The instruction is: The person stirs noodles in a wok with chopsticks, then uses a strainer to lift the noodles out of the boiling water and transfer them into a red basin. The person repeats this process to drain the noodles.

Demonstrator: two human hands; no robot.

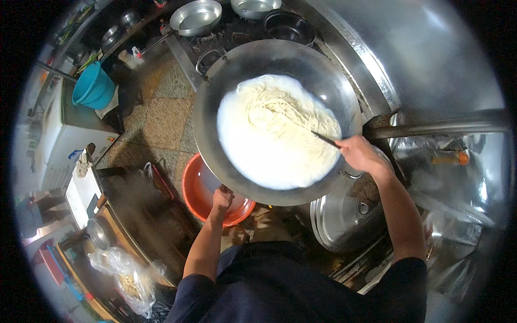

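Note:
A large metal wok holds noodles in cloudy white liquid. My right hand grips a thin dark utensil, possibly chopsticks, whose far end meets the noodles at the right side. My left hand is closed at the wok's lower-left edge, over an orange-red plastic basin with pale liquid in it. What its fingers hold is hard to see; it seems to be a handle or the rim of the wok. Part of the basin is hidden beneath the wok.
Metal pans and a black pot stand beyond the wok. A large metal lid lies at lower right. On the left are a blue bucket, a white appliance, a knife, a metal bowl and bagged noodles.

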